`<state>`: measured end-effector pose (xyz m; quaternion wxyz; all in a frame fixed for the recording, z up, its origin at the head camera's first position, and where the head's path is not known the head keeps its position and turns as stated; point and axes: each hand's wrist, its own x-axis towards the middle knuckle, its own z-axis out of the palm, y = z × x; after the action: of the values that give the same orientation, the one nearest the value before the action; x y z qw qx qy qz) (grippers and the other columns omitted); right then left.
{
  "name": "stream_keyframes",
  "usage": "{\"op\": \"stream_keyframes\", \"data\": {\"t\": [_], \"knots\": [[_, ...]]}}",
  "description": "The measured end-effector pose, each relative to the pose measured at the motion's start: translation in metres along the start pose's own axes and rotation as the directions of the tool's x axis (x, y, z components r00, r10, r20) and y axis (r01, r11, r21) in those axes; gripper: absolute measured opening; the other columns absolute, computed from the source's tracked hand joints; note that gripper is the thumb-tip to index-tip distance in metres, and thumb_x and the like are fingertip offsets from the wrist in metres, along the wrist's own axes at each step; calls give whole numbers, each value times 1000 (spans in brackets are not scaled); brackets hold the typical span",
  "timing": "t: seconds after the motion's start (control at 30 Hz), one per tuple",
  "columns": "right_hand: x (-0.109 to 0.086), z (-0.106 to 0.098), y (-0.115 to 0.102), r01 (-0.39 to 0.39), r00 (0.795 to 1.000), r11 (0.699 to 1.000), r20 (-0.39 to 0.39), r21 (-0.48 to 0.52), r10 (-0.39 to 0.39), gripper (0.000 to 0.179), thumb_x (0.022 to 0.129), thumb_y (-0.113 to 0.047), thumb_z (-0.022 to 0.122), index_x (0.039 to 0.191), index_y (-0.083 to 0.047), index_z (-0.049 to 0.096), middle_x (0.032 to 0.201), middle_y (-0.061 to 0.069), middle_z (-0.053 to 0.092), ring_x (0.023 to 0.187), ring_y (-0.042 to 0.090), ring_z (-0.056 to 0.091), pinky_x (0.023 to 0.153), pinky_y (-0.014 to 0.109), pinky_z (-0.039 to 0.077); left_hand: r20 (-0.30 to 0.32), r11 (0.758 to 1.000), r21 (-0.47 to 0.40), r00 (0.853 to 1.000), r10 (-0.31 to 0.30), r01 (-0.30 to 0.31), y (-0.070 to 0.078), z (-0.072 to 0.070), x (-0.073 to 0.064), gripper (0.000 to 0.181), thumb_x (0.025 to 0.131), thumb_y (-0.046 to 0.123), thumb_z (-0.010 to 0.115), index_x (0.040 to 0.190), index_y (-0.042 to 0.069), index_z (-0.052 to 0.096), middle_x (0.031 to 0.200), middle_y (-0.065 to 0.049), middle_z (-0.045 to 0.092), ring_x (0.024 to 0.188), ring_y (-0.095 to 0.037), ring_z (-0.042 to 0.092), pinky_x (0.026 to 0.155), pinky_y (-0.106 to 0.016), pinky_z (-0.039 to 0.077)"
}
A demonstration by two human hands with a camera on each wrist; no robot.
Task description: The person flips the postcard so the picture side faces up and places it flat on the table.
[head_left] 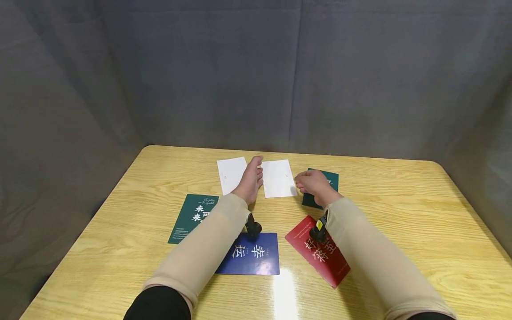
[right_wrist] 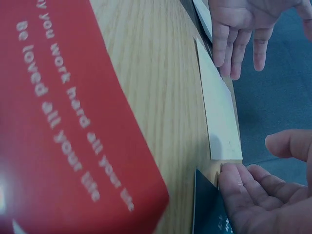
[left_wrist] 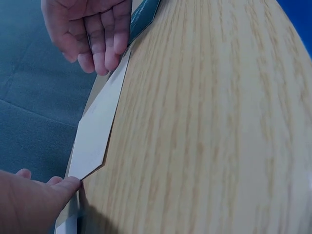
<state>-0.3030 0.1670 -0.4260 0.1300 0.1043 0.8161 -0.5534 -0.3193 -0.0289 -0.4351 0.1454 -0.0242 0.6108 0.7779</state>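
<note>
A white card [head_left: 278,178] lies flat on the wooden table between my two hands. My left hand [head_left: 250,180] stands on edge at its left side, fingers extended and fingertips close to the card's edge; it partly covers a second white card [head_left: 230,171]. On the other side, my right hand [head_left: 314,183] has its loosely bent fingers near the right edge of the middle card and overlaps a dark green card [head_left: 331,178]. In the right wrist view, the right hand's fingers [right_wrist: 239,187] hold nothing, and its thumb stands apart from them.
Nearer to me lie another green card [head_left: 190,218] at left, a blue card [head_left: 260,255] in the middle, and a red card [head_left: 306,242] at right, the last three partly under my forearms. Grey curtains [head_left: 216,80] hang behind the table [head_left: 400,213].
</note>
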Motion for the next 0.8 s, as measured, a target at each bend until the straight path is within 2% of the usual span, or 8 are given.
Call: {"op": "stream_keyframes", "data": {"t": [0.37, 0.63, 0.8], "knots": [[-2, 1, -3, -12, 1000, 1000, 19, -6, 12, 47, 107, -17, 53, 146, 8, 48, 138, 22, 54, 119, 29, 55, 108, 41, 45, -37, 1000, -7, 999, 9, -9, 1, 2, 2, 76, 103, 48, 40, 164, 9, 15, 169, -17, 9, 156, -31, 11, 125, -40, 14], [-4, 3, -8, -41, 999, 999, 1, -1, 41, 46, 107, -19, 52, 146, 5, 50, 128, 16, 57, 103, 21, 57, 96, 32, 51, -35, 999, -39, 999, 11, -12, 1, 1, 1, 72, 104, 47, 40, 162, 11, 17, 168, -20, 12, 156, -33, 13, 125, -40, 16], [-7, 5, -10, -53, 999, 999, -9, -6, 53, 44, 107, -20, 51, 144, 4, 52, 126, 16, 58, 105, 23, 57, 98, 34, 50, -31, 997, -73, 999, 16, -18, 0, 1, 1, 72, 104, 44, 41, 163, 11, 16, 168, -21, 12, 155, -35, 14, 125, -41, 17]]}}
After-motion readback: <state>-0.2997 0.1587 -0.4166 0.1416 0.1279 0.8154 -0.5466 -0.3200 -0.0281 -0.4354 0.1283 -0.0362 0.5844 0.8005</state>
